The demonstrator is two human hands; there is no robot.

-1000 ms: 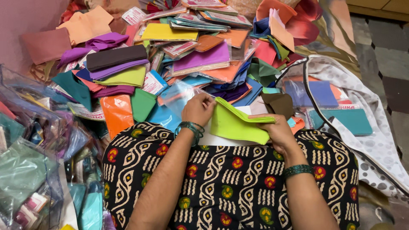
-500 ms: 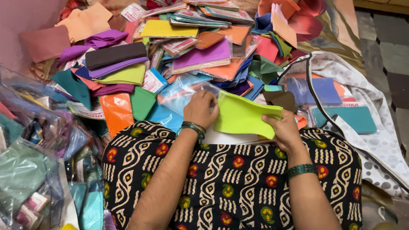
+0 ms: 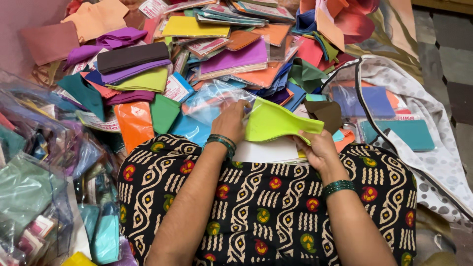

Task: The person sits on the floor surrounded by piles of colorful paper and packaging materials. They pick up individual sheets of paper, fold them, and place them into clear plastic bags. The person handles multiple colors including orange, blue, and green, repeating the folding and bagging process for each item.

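Bags of clear plastic, stuffed with folded cloth, crowd the far left beside my lap. Further in, an orange cloth piece and a green one lie at the front of a big heap of coloured cloth pieces spread in front of me. My left hand, green bangles at the wrist, has its grip closed on the mouth of a clear plastic sleeve and the left end of a lime green folded cloth. That cloth sits just above my lap, its left end at the sleeve's opening. My right hand pinches the cloth's right end from below, grip closed. A white card lies under it on my patterned black dress. A brown cloth piece lies just beyond. At far right lies a spotted zip bag.
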